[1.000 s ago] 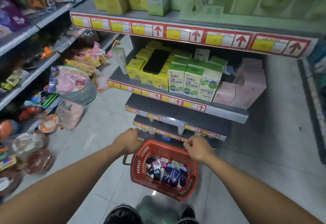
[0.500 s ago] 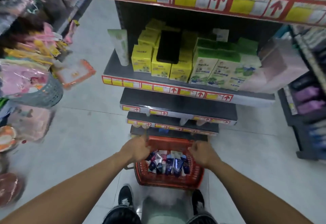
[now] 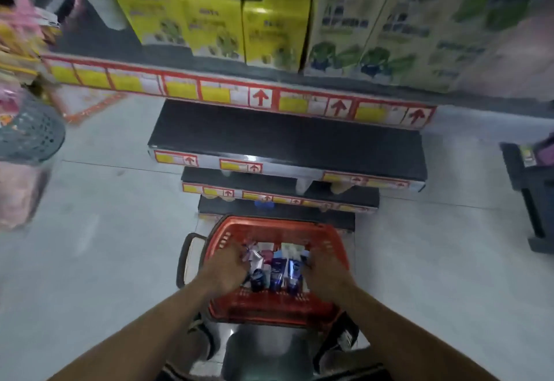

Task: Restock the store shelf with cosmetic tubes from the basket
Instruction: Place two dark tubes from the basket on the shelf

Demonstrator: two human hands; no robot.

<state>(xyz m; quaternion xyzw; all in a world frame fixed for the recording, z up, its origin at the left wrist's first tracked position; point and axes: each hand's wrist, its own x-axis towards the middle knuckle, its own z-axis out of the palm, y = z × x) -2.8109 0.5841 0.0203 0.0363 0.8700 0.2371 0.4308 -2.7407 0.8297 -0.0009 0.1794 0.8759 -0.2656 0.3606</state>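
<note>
Hands reach into the basket (image 3: 269, 308) on the floor below the empty dark shelf (image 3: 284, 138): left hand (image 3: 227, 266) and right hand (image 3: 326, 269) curl among the tubes (image 3: 277, 269); blur hides whether either holds one. Judged handling: tubes are light, soft-walled and slick. Take each mid-body, or at the stiff cap.

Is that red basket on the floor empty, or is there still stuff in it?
Not empty. The red basket holds a cluster of tubes, mostly dark blue and white, between the left hand and right hand.
</note>
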